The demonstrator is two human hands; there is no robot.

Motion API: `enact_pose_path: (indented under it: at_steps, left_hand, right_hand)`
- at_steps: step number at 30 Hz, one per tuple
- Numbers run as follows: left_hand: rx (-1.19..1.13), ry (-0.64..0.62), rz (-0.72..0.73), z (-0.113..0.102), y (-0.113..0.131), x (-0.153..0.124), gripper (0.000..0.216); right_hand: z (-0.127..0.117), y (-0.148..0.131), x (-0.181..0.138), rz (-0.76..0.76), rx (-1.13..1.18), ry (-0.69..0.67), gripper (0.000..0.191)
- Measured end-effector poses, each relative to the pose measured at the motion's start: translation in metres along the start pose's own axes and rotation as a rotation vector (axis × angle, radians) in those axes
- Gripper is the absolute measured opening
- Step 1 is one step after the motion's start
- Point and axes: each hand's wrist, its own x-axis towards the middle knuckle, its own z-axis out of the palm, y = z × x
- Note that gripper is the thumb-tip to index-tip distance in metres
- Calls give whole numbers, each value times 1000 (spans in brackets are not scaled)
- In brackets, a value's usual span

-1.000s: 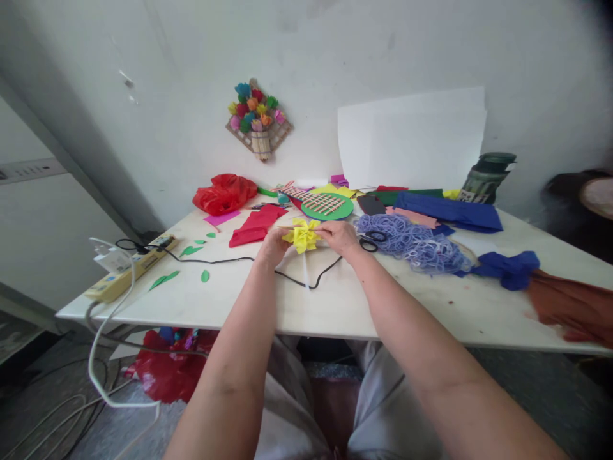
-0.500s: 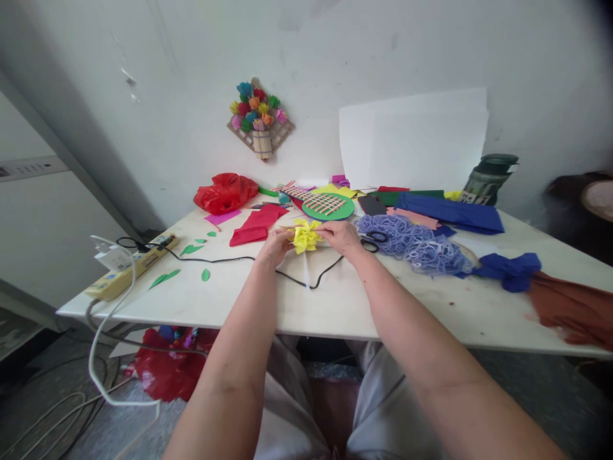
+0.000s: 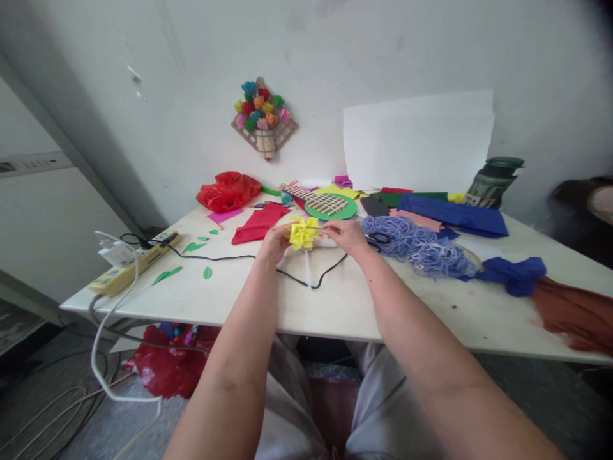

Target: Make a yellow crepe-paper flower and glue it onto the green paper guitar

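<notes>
A yellow paper flower (image 3: 301, 234) is held just above the table, its pointed petals spread. My left hand (image 3: 274, 244) closes on the flower's left edge with the fingertips. In a pinch, my right hand (image 3: 347, 235) grips a thin stick (image 3: 317, 228) whose far end reaches the middle of the flower. A narrow whitish strip (image 3: 308, 271) shows below the flower; I cannot make out what it belongs to. Scissors with black handles (image 3: 378, 239) lie just right of my right hand, beside tangled purple yarn (image 3: 416, 246).
A black cord (image 3: 220, 259) crosses the table from a yellow power strip (image 3: 138, 260). Green paper leaves (image 3: 167, 275), red paper (image 3: 258, 223), a green piece with a stick lattice (image 3: 330, 206), a phone (image 3: 375, 206), blue paper (image 3: 453, 215) and a dark bottle (image 3: 495, 182) lie or stand around.
The right hand's stick has shifted slightly against the flower, and the flower has tilted a little left. The whole view has moved slightly.
</notes>
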Motion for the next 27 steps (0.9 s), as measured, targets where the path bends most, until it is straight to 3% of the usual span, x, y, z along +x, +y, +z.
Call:
enact_pose_path:
  at_steps: [8,27]
  left_hand:
    - [-24,45,29,1,2,0,32]
    - [-38,87,35,-1,3,0,45]
  right_hand:
    - [-4,7,1,-19,48,32,14]
    - [-16,10,2,93,-10,26,13]
